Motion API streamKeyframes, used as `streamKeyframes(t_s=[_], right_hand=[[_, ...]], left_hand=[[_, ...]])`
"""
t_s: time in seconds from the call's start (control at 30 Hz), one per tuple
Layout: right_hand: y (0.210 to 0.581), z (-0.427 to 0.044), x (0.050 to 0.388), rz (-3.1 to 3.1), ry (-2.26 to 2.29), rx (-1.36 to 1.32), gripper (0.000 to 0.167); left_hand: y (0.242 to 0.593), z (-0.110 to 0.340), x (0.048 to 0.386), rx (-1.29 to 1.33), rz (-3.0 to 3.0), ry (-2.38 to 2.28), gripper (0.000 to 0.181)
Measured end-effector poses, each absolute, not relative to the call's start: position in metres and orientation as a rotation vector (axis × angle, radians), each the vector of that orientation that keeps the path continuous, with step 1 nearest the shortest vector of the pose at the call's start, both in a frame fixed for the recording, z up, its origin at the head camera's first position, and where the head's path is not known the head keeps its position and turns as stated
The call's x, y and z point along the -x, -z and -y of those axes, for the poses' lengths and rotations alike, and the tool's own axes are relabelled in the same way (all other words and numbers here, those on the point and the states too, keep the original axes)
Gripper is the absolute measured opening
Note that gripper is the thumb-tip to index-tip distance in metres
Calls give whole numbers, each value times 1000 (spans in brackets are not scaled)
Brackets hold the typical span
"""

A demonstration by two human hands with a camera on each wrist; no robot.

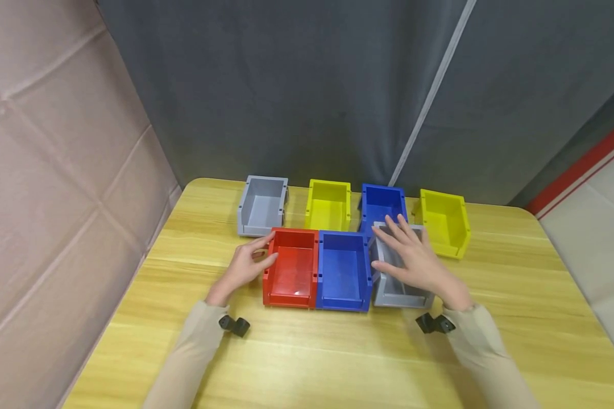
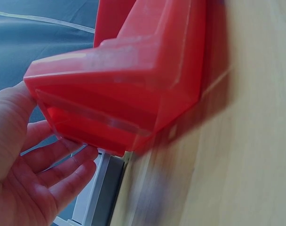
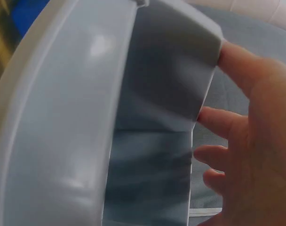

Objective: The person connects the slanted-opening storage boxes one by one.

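Note:
In the head view a red storage bin [image 1: 293,271], a blue bin [image 1: 341,271] and a grey bin [image 1: 405,300] stand in a front row. My left hand [image 1: 245,262] holds the red bin by its left side, thumb at the rim and fingers near the back corner. The left wrist view shows that thumb [image 2: 13,101] reaching the red bin's edge [image 2: 100,63]. My right hand [image 1: 414,258] spreads over the grey bin, fingers apart. In the right wrist view, its thumb [image 3: 239,63] and a fingertip meet the grey bin's edge [image 3: 206,101].
Behind stand another grey bin [image 1: 262,207], a yellow bin [image 1: 328,213], a second blue bin [image 1: 382,205] and a second yellow bin [image 1: 443,224]. They sit near the back edge of the wooden table [image 1: 307,363]. A dark curtain [image 1: 286,91] hangs beyond it.

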State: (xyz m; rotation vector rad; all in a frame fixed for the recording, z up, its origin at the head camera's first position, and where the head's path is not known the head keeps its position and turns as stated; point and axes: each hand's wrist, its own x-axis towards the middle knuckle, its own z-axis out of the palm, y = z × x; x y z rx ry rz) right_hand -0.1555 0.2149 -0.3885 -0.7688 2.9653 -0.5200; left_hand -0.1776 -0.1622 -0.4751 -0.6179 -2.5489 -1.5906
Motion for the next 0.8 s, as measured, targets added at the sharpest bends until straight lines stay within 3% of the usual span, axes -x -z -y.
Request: streamKeyframes(t_s=[0.63,0.8], right_hand=[[392,-213,161,-2898,405,686,81],[394,-212,162,-2908,396,706,80]], left_hand=[[473,160,176,584,2564,1595,54],[457,155,168,622,2523,1587,50]])
